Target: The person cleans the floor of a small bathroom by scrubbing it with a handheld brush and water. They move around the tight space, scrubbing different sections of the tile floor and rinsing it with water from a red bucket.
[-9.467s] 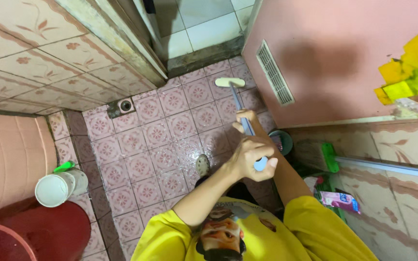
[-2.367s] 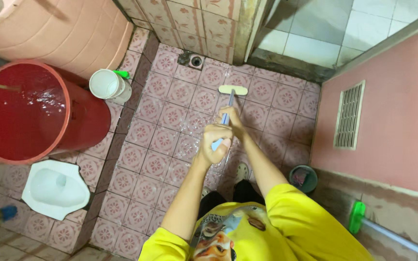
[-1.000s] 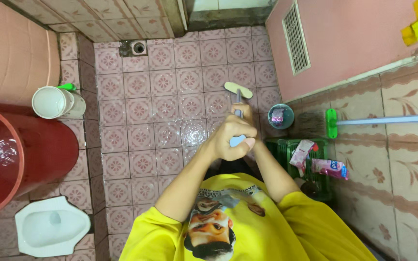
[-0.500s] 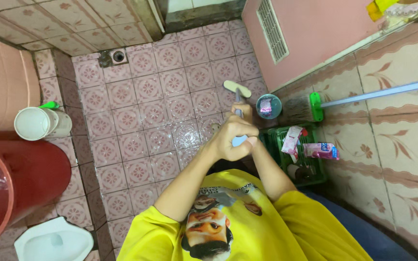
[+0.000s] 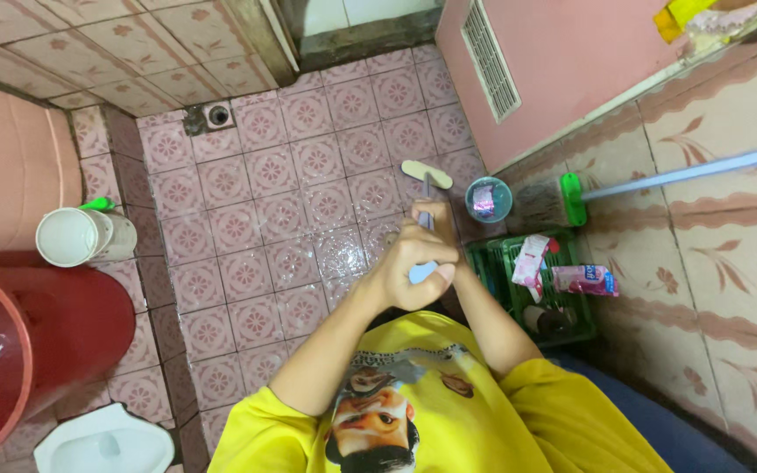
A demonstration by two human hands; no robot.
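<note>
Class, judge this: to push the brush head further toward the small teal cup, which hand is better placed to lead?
Probably the left hand: it wraps the brush handle on top, largely covering the right hand.

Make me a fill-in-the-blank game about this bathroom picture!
1. Both hands, the left hand and right hand, grip the handle of a long ______.
2. The brush head rests on the pink tiled ______.
3. The big bucket at the left edge is coloured ______.
4. The basket by the wall, holding packets, is coloured ______.

Missing words: brush; floor; red; green
</note>
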